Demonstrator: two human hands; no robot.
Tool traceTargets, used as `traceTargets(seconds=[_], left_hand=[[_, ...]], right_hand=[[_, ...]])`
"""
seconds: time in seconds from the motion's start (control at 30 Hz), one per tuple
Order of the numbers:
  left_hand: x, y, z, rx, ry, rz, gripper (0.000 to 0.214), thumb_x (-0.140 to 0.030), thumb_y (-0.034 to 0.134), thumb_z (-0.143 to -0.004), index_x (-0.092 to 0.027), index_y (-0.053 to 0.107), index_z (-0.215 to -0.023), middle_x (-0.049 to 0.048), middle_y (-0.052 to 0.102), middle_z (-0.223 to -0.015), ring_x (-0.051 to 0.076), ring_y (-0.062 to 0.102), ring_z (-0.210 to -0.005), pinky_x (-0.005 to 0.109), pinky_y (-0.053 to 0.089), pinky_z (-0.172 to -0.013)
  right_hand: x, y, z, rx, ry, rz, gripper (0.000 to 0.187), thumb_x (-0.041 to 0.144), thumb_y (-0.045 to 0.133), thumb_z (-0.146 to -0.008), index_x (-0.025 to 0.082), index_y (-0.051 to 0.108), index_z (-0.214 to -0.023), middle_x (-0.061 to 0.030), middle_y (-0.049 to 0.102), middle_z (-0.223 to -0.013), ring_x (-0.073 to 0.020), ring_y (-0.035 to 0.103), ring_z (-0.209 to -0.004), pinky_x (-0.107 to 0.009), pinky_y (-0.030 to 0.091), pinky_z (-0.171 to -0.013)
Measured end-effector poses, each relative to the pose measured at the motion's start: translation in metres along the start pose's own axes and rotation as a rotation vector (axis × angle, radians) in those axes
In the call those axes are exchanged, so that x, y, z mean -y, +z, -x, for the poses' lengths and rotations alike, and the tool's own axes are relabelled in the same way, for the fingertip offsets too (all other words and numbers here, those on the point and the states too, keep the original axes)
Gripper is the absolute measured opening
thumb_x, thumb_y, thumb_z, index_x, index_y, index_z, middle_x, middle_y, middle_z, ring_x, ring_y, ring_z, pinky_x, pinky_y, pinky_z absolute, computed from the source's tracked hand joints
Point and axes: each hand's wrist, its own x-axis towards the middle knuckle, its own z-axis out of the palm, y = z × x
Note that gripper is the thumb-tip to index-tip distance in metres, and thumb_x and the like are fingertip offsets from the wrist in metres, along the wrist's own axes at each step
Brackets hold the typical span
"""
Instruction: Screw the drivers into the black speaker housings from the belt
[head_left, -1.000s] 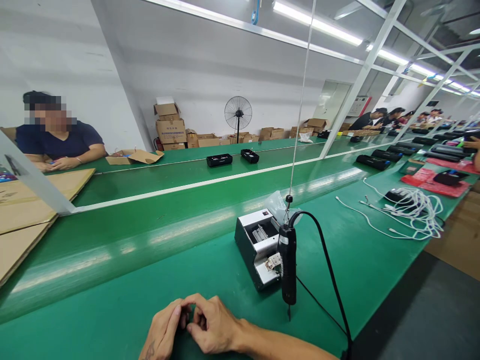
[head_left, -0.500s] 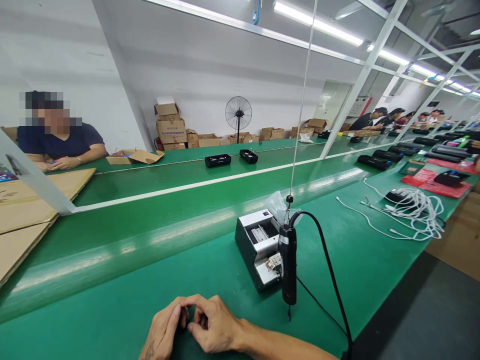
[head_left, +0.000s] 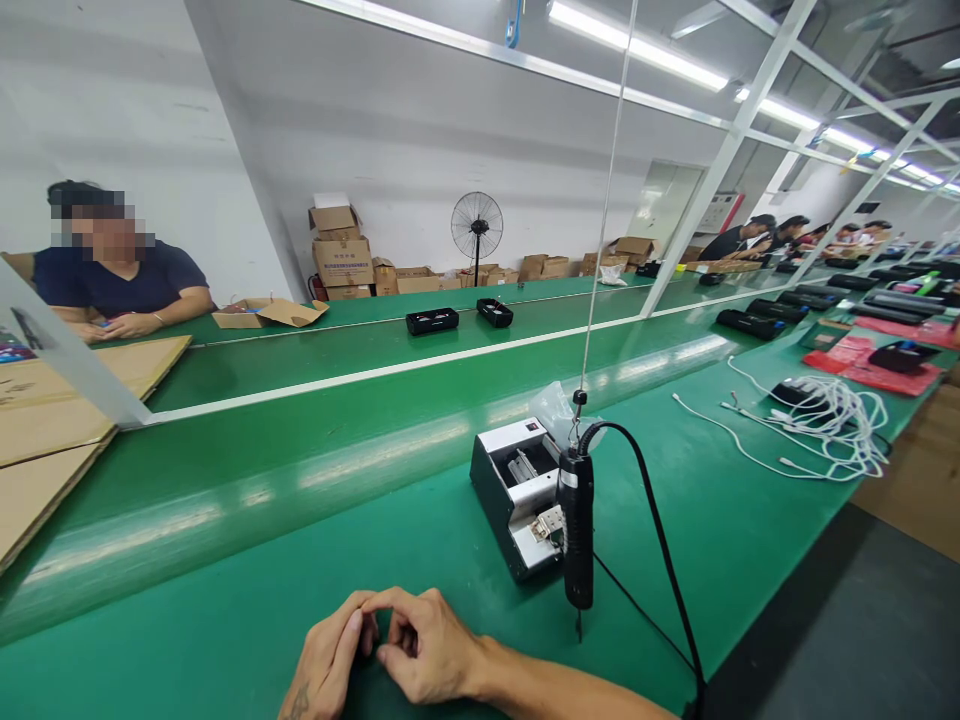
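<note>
Left hand (head_left: 328,650) and right hand (head_left: 435,650) meet over the worktop (head_left: 225,620), fingers curled; whether either grip encloses anything cannot be told. The driver (head_left: 577,535) hangs near the feeder (head_left: 493,510), right of both hands. Apparent step: a pause; using the driver would call for reaching rightward.

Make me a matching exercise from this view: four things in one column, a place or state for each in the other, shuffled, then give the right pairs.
Column one
1. electric screwdriver
2. white cables
3. right hand
4. standing fan

Column two
A. in a loose tangle on the green bench
B. meeting the left hand at the fingers
C. in front of the pale wall
D. hanging from a cord, tip down

Right pairs
1-D, 2-A, 3-B, 4-C
</note>
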Motion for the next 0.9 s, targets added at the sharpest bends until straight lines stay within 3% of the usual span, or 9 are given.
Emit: traceTargets(seconds=[0.3,0.67,0.9], left_hand=[[-0.012,-0.002,-0.004,-0.028,0.043,-0.016,0.055,-0.06,0.036,-0.099,-0.021,0.064,-0.072,0.0001,0.06,-0.059,0.016,0.058,-0.053,0.022,0.049,-0.056],[0.005,0.001,0.0,-0.057,0.071,-0.004,0.052,-0.054,0.038,-0.101,-0.021,0.061,-0.068,-0.0004,0.059,-0.06,0.015,0.057,-0.054,0.021,0.048,-0.056],[0.001,0.0,0.001,-0.067,0.074,-0.047,0.056,-0.058,0.037,-0.101,-0.021,0.063,-0.069,0.0008,0.062,-0.061,0.016,0.059,-0.055,0.022,0.05,-0.058]], right_hand=[[0.0,0.0,0.0,0.006,0.006,0.008,0.057,0.013,0.06,-0.067,0.025,0.065,-0.122,0.0074,0.058,-0.061,-0.0101,0.052,-0.048,-0.018,0.05,-0.058],[-0.003,0.002,0.001,0.017,-0.012,0.047,0.057,0.014,0.061,-0.068,0.026,0.062,-0.124,0.008,0.056,-0.061,-0.0105,0.052,-0.048,-0.018,0.049,-0.058],[-0.005,0.003,0.002,0.009,-0.041,0.072,0.055,0.015,0.06,-0.067,0.025,0.06,-0.122,0.0077,0.058,-0.062,-0.0117,0.054,-0.05,-0.019,0.046,-0.057]])
